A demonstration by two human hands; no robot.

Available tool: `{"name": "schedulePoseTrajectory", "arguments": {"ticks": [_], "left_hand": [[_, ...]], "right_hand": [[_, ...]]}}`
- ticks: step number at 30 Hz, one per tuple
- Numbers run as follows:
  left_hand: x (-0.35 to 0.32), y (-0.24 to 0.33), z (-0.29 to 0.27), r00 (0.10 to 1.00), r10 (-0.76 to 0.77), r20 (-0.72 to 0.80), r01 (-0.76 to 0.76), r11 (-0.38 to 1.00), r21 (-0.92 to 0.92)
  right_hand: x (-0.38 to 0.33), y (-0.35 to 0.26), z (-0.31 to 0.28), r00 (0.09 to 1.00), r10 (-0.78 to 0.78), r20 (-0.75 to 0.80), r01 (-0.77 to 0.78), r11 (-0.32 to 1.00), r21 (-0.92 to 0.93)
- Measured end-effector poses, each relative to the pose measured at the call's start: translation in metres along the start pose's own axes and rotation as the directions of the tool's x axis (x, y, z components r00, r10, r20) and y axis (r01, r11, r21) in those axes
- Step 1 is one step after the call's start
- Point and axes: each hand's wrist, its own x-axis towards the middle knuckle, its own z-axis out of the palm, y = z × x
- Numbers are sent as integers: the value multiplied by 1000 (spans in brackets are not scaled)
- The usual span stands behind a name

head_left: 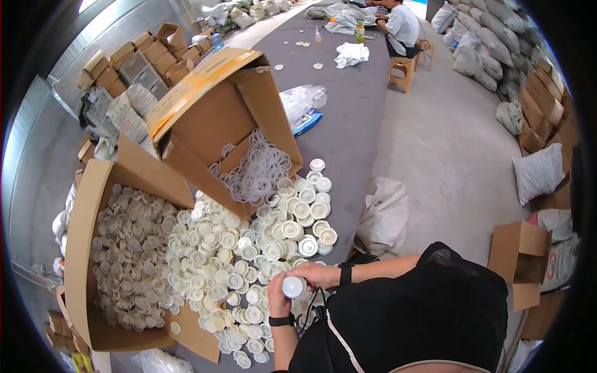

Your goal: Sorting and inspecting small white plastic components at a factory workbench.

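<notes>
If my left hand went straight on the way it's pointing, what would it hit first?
Most likely the pile of pale round plastic pieces just beyond your left hand, though depth is unclear and the hand may sit high enough to pass over them.

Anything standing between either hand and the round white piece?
Nothing visible does: the left hand and the right hand are both already at the round white piece. Loose pale plastic parts lie spread below, not between.

Grey table (354, 105), white caps (235, 281)
Caps heaped at seven o'clock; cap carton (82, 248) at eight, ring carton (208, 118) at ten, cloth (352, 55) at one.
</notes>
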Motion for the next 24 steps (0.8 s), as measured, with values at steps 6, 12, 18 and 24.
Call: {"name": "schedulePoseTrajectory", "arguments": {"ticks": [6, 12, 18, 24], "left_hand": [[22, 1, -31, 960, 185, -208, -130, 959, 250], [60, 4, -124, 765, 630, -134, -123, 347, 930], [77, -8, -145, 806, 586, -81, 215, -162, 963], [79, -2, -155, 697, 667, -264, -74, 434, 898]], "right_hand": [[14, 14, -20, 985, 81, 152, -118, 961, 252], [20, 15, -22, 982, 183, 48, -189, 962, 199], [26, 11, -29, 976, 198, 87, -212, 956, 203], [37, 8, -38, 972, 216, 90, -232, 937, 260]]}}
